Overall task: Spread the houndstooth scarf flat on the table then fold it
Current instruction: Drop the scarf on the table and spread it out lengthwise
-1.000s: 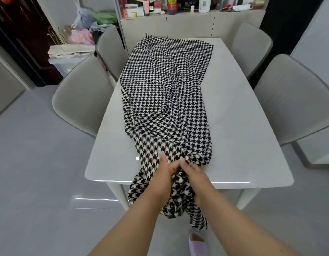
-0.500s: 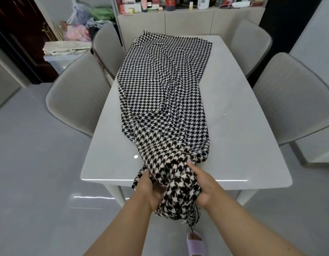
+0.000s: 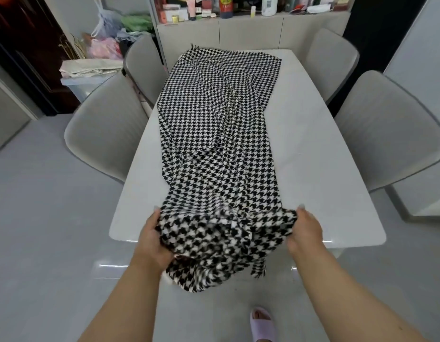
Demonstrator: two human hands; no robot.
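Note:
The black-and-white houndstooth scarf (image 3: 219, 134) lies lengthwise down the white table (image 3: 310, 169), wrinkled along its middle, with its far end near the table's back edge. Its near end hangs over the front edge and is bunched. My left hand (image 3: 153, 239) grips the left side of that near end, and my right hand (image 3: 305, 233) grips the right side, so the cloth is stretched wide between them just in front of the table's edge.
Grey upholstered chairs stand along both sides: two on the left (image 3: 108, 134) and two on the right (image 3: 386, 129). A sideboard (image 3: 251, 30) with bottles and clutter stands behind the table. A foot in a pink slipper (image 3: 262, 322) is on the glossy floor.
My hands were together on the bunched near end; they have now moved apart, left and right, spreading that end wide and lifting it off the front edge.

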